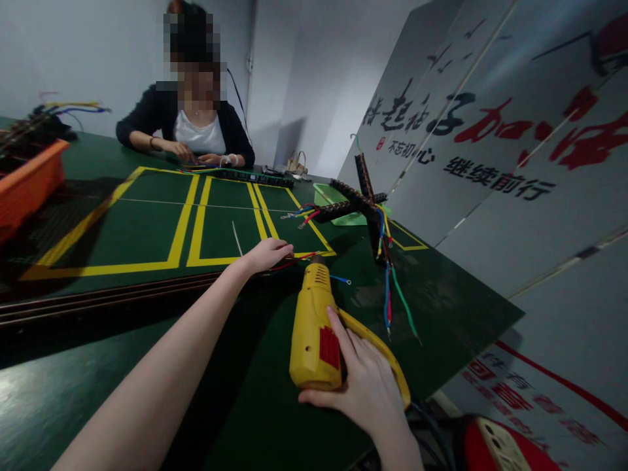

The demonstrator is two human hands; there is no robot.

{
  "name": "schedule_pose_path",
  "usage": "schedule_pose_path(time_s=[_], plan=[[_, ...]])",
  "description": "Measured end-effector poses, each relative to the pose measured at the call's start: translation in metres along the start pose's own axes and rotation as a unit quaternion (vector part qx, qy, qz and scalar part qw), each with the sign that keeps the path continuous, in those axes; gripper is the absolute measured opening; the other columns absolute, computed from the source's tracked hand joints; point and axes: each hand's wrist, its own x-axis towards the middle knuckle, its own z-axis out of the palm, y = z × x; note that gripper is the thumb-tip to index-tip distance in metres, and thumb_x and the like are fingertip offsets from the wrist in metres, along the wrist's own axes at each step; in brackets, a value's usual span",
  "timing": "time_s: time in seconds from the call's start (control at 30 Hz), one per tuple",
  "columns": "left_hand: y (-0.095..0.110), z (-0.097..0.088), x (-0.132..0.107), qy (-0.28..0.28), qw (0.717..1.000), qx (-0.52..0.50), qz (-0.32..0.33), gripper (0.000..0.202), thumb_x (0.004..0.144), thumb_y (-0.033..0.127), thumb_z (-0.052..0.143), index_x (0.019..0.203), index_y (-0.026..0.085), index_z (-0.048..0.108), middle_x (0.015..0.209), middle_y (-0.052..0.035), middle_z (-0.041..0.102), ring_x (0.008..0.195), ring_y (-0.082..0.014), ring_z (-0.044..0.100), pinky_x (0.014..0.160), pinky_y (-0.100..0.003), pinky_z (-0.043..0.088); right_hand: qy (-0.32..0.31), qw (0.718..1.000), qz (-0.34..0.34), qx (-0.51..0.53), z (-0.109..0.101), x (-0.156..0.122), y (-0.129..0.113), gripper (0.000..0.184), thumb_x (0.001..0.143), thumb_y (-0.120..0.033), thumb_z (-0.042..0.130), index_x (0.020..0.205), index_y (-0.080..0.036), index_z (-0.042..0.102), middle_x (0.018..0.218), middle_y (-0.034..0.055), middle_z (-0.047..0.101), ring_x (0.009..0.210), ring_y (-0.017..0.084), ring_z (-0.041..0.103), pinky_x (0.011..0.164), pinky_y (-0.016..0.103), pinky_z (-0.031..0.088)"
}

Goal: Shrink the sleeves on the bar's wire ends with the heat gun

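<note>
My right hand (366, 373) is wrapped round the grip of a yellow heat gun (314, 327), its nozzle pointing away from me toward some wire ends. At the end of a long dark strip assembly (122, 297), my left hand (267, 254) is closed on thin wires (299, 258), red and yellow ones showing past the fingertips just in front of the nozzle. The fingers partly hide where the wires are gripped. A blue wire with a ring terminal (341, 279) sticks out to the right of the nozzle.
Across the green table (456, 314), a person (206, 131) handles another dark strip (255, 176). An orange bin (34, 183) stands at left. Crossed strips with coloured wires (360, 199) lie over a green basket (338, 212). Yellow tape (184, 229) marks rectangles. A red object (500, 445) is at lower right.
</note>
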Motion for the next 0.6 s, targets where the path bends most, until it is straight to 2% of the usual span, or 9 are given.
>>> schedule_pose_path(time_s=[0.1,0.2,0.27,0.37,0.6], plan=[[-0.005,-0.001,0.004,0.027,0.997,0.051,-0.059,0.047,0.085,0.04,0.037,0.098,0.009,0.069,0.105,-0.0137,0.067,0.098,-0.0255,0.061,0.083,-0.03,0.045,0.003,1.0,-0.002,0.007,0.0,-0.001,-0.001,0.122,0.06,-0.083,0.058,0.15,-0.018,0.009,0.12,0.0122,0.061,0.107,0.03,0.061,0.088,0.044,0.05],[-0.01,-0.002,0.005,0.002,0.993,0.057,-0.106,0.047,0.083,0.042,0.04,0.092,0.008,0.071,0.096,-0.0148,0.069,0.088,-0.0258,0.063,0.075,-0.03,0.046,0.019,1.0,-0.006,0.01,-0.001,-0.002,-0.002,0.122,0.059,-0.083,0.06,0.15,-0.018,0.011,0.115,0.0115,0.063,0.103,0.03,0.062,0.087,0.043,0.051],[-0.012,-0.003,0.004,-0.007,0.995,0.019,-0.098,0.047,0.083,0.045,0.042,0.09,0.01,0.072,0.09,-0.0112,0.07,0.082,-0.0231,0.063,0.072,-0.028,0.046,0.031,0.999,-0.017,0.009,-0.002,-0.003,-0.004,0.123,0.057,-0.082,0.061,0.149,-0.017,0.012,0.112,0.0114,0.064,0.099,0.03,0.063,0.085,0.042,0.051],[-0.014,-0.004,0.0,0.007,0.995,-0.075,-0.072,0.049,0.081,0.051,0.045,0.093,0.012,0.072,0.092,-0.007,0.071,0.084,-0.0203,0.062,0.075,-0.026,0.045,0.046,0.998,-0.042,0.01,-0.003,-0.005,-0.011,0.123,0.057,-0.085,0.058,0.149,-0.016,0.013,0.109,0.0113,0.065,0.094,0.028,0.065,0.081,0.04,0.052],[-0.014,-0.005,-0.001,0.018,0.982,-0.181,-0.057,0.051,0.075,0.057,0.052,0.086,0.013,0.073,0.088,-0.0071,0.07,0.083,-0.0195,0.059,0.074,-0.027,0.044,0.05,0.992,-0.102,0.055,-0.008,-0.009,-0.046,0.123,0.057,-0.092,0.044,0.149,-0.017,0.014,0.099,0.0074,0.066,0.085,0.025,0.065,0.075,0.036,0.051]])
